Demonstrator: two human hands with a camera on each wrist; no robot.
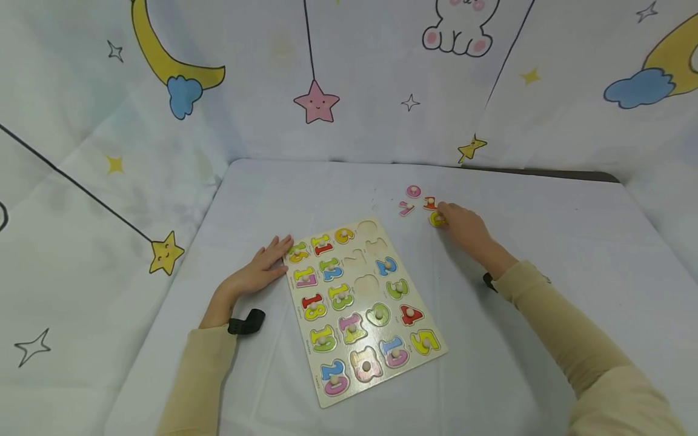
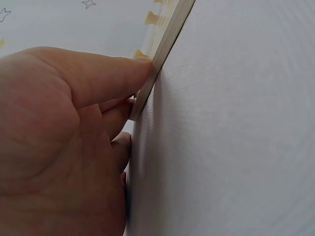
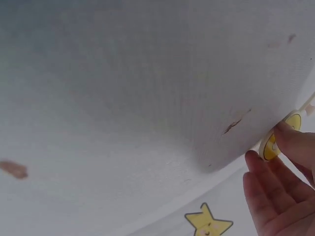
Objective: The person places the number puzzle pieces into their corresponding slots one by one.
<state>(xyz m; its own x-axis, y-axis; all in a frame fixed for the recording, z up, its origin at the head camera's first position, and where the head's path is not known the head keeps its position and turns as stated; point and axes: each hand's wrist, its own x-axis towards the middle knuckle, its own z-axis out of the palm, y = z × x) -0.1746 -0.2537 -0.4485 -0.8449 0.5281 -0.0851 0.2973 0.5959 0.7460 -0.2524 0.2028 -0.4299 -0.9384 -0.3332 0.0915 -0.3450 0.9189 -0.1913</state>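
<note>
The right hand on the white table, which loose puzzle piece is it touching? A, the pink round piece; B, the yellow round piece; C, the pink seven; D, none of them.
B: the right hand has its fingertips on the yellow round wooden piece, seen too in the right wrist view; both pink pieces lie apart.

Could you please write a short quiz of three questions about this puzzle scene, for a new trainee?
1. True or false: the left hand rests at the edge of the number puzzle board.
2. Which piece does the right hand touch? A) the yellow piece B) the pink piece C) the red 4 on the board
3. Fill in: the loose pieces lie on the ____ beyond the board.

Key
1. True; in the left wrist view the fingers press against the board's edge.
2. A
3. table
</note>
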